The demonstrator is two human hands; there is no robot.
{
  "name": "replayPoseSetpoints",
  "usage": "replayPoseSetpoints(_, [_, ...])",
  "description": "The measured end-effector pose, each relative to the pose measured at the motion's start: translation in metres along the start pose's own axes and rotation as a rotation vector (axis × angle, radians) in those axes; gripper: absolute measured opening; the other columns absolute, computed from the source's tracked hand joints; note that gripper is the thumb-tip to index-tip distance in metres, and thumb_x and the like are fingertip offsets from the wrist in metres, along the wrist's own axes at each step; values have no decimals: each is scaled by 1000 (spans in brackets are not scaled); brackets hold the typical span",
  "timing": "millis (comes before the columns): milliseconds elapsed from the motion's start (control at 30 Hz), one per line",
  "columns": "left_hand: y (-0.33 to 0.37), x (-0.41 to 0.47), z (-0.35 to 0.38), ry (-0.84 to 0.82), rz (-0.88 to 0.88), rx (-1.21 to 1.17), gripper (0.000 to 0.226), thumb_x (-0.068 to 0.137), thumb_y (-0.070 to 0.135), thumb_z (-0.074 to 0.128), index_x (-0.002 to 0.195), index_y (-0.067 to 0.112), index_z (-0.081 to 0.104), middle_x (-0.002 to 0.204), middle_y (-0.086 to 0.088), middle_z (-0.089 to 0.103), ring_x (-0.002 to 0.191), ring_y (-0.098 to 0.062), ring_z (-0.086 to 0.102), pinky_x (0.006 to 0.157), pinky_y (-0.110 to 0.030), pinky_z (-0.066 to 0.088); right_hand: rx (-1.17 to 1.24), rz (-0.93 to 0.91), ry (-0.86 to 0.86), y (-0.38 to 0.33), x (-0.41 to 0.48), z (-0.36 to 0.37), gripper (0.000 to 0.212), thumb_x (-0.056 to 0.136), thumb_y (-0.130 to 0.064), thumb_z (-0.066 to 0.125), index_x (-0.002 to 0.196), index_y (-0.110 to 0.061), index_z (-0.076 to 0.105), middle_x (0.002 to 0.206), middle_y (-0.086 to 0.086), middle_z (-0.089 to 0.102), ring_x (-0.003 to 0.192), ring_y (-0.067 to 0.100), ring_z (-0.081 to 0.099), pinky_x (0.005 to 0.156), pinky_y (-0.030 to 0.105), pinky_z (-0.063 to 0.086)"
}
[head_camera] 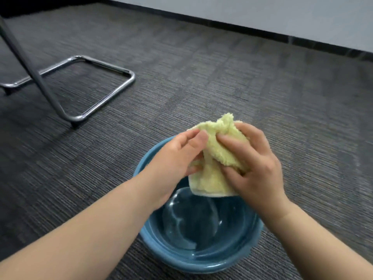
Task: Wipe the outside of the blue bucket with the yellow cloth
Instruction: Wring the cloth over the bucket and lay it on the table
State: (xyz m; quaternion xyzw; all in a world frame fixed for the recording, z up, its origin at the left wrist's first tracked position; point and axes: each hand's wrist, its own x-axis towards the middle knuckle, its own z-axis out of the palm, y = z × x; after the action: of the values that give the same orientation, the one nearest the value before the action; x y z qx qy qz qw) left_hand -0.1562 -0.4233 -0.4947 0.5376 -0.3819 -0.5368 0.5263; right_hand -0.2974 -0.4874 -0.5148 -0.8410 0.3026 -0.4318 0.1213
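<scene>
A round blue bucket (187, 261) stands upright on the dark carpet at the bottom centre, its glossy inside showing. Above its open top I hold a crumpled yellow cloth (214, 174) in both hands. My left hand (173, 160) pinches the cloth's left side between thumb and fingers. My right hand (254, 164) is closed around the cloth's right side, and a folded edge hangs down over the bucket. My arms hide parts of the bucket's near rim and left wall.
A chair's chrome tube frame (109, 98) rests on the carpet at the left, with a slanted leg (26, 63) rising from it. A grey wall with a dark skirting (262, 31) runs across the back.
</scene>
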Motion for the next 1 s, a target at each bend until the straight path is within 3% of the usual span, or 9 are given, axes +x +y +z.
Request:
replayPoseSetpoints(100, [0,4,-8,20,1,-64,65,65,55,57,118,17,51,113,-4,65,98,-14,64,79,-26,54,26,-44,-78,-9,6,14,36,68,-24,56,103,-21,61,116,3,54,95,16,51,69,25,47])
replayPoseSetpoints(200, [-2,8,-20,119,12,-126,51,62,49,69,104,22,59,98,1,72,90,-11,67,70,-20,52,91,-49,-138,-18,12,25,37,67,-24,56,103,-20,60,118,-3,50,93,16,51,72,22,44])
replayPoseSetpoints(267, [-1,10,-26,179,3,-157,40,61,41,70,97,24,63,93,2,73,90,-13,67,71,-22,51,132,-42,-192,-23,16,29,40,68,-25,56,107,-21,55,122,-3,48,97,17,54,77,20,44])
replayPoseSetpoints(367, [5,7,-30,211,-57,-238,42,55,37,71,93,21,67,91,-2,72,89,-18,67,71,-26,52,242,62,-243,-34,17,25,37,73,-37,55,105,-20,49,127,-4,42,112,11,48,90,21,42])
replayPoseSetpoints(500, [41,-16,-23,261,-149,-245,39,56,30,75,92,19,68,92,-5,73,91,-22,67,76,-32,53,340,211,-257,-65,35,-3,41,83,-57,40,101,-20,43,125,-9,40,115,4,43,92,17,38])
replayPoseSetpoints(567, [71,-28,-19,272,-174,-239,41,51,31,79,89,20,69,88,-2,74,88,-20,67,72,-29,53,387,306,-241,-84,52,-24,44,79,-53,49,107,-21,41,124,-11,40,116,7,42,94,16,38])
replayPoseSetpoints(700, [151,-51,-6,249,-173,-244,25,58,25,75,82,22,70,79,2,74,79,-14,68,63,-22,52,501,617,-279,-126,102,-86,54,63,-45,57,114,-35,42,120,-18,44,109,9,49,92,40,46])
replayPoseSetpoints(867, [277,-84,16,218,-151,-301,28,54,26,74,82,24,71,78,3,75,76,-11,69,60,-19,52,593,802,-301,-178,187,-180,49,56,-54,52,104,-44,47,117,-4,54,104,7,52,91,34,46])
replayPoseSetpoints(1000, [376,-108,28,155,-120,-383,31,53,28,76,83,19,72,79,-2,75,76,-14,69,62,-23,54,595,887,-370,-214,257,-249,60,56,-50,61,108,-58,33,128,-18,39,117,1,38,94,26,33])
